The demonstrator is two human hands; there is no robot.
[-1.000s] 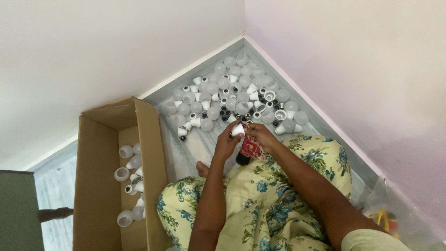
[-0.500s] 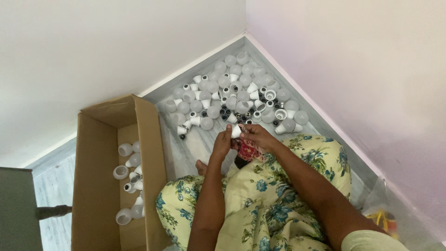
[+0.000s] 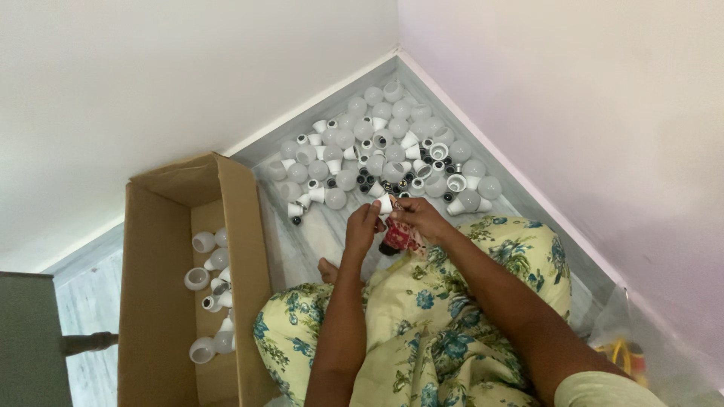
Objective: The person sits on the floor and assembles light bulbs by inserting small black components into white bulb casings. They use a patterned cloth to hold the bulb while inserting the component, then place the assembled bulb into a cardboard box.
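Grey marble floor in a white-walled corner bore the heap of white plastic bulb shells (image 3: 381, 154); just below it, left hand (image 3: 362, 226) and right hand (image 3: 418, 218) pinched one small white cone-shaped bulb housing (image 3: 385, 204), judged light, rigid, slippery, best gripped by its rim.

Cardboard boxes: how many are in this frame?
1. The open brown cardboard box stands on the floor at the person's left, holding several white bulb housings. The left hand and right hand work beside it; none seem hidden.
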